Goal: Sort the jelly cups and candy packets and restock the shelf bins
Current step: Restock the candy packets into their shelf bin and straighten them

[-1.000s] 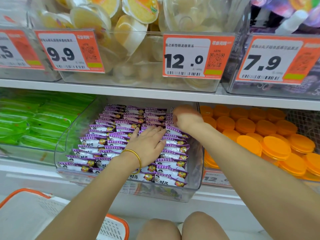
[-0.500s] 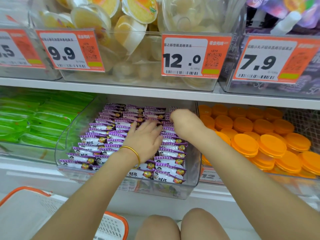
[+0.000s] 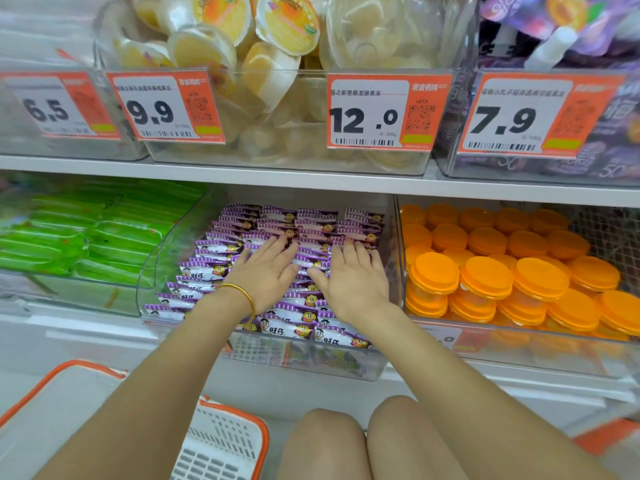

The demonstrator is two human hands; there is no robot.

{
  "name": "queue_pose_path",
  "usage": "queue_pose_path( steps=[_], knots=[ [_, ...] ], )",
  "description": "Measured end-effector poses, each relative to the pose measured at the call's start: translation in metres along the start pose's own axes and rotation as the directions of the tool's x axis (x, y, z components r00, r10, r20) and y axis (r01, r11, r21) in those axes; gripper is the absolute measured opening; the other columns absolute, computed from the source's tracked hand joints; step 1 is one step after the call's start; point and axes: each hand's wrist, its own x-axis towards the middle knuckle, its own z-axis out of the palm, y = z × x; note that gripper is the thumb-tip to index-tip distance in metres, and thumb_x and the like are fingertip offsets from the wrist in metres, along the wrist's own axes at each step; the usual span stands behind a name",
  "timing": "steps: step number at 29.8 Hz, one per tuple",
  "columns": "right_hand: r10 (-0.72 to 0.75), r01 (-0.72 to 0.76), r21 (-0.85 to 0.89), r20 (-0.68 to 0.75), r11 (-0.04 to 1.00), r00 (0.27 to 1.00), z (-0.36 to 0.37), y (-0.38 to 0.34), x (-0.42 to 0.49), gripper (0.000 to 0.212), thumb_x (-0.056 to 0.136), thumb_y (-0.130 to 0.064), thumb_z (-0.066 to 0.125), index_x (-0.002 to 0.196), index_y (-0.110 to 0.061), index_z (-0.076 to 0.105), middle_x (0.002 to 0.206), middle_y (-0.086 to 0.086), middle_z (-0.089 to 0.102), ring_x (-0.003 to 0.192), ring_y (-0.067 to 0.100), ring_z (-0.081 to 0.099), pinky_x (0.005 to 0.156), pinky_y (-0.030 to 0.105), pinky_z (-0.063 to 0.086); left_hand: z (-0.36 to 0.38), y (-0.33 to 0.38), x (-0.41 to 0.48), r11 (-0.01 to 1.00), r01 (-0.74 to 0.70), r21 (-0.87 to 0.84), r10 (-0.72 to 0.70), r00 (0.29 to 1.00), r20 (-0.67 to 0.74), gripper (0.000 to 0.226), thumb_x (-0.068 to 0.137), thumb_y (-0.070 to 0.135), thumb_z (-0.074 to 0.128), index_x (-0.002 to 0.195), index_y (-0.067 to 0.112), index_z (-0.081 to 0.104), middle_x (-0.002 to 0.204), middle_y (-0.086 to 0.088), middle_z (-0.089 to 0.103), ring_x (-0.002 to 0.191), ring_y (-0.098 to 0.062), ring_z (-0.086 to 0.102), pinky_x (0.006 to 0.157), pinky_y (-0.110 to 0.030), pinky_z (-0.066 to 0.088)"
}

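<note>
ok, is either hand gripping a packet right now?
No, the left hand and the right hand both lie flat, fingers straight, on top of the purple packets in the middle bin.

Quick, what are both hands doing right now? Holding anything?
Left hand: open, fingers flat on the purple candy packets, holding nothing.
Right hand: open, flat on the same packets, holding nothing.

Bright even light, soft shadows; edges blurred, wide-angle bowed.
</note>
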Motion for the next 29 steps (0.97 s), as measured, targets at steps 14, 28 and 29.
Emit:
queue_pose_path(
  steps=[14,28,29],
  knots=[
    [-0.254,0.257,-0.064,-0.498,0.964,0.829,0.026,-0.019,-0.088,0.023,0.062,-0.04,0.081,0.07,-0.022,0.069,0.078,-0.004,0.053,0.075,0.021,0.05,0.066,0.033,0.028,0.043,-0.012,-0.098,0.986,0.164,-0.026,-0.159,0.893,-0.42,0.064,0.092,0.049,0.012,0.143,0.022,0.041,0.152,-0.004,0.032,0.143,-0.02,0.025,0.113,-0.056,0.013],
    [-0.159,0.29,0.157,-0.554,0.944,0.817,0.0,-0.004,-0.038,0.014,0.067,-0.034,0.079,0.065,-0.023,0.07,0.074,-0.009,0.057,0.08,0.023,0.051,0.071,0.034,0.027,0.022,-0.007,-0.05,0.988,0.152,-0.018,-0.141,0.862,-0.487,0.077,0.087,0.062,-0.007,0.148,0.027,0.026,0.158,-0.005,0.016,0.146,-0.021,0.009,0.115,-0.05,-0.004],
    [-0.142,0.276,0.176,-0.537,0.945,0.831,-0.001,-0.003,-0.034,0.014,0.068,-0.033,0.079,0.066,-0.022,0.07,0.075,-0.008,0.057,0.082,0.023,0.05,0.073,0.034,0.028,0.022,-0.007,-0.044,0.988,0.152,-0.015,-0.14,0.864,-0.484,0.078,0.086,0.062,-0.007,0.148,0.028,0.024,0.158,-0.004,0.014,0.147,-0.021,0.007,0.115,-0.049,-0.006]
  ],
)
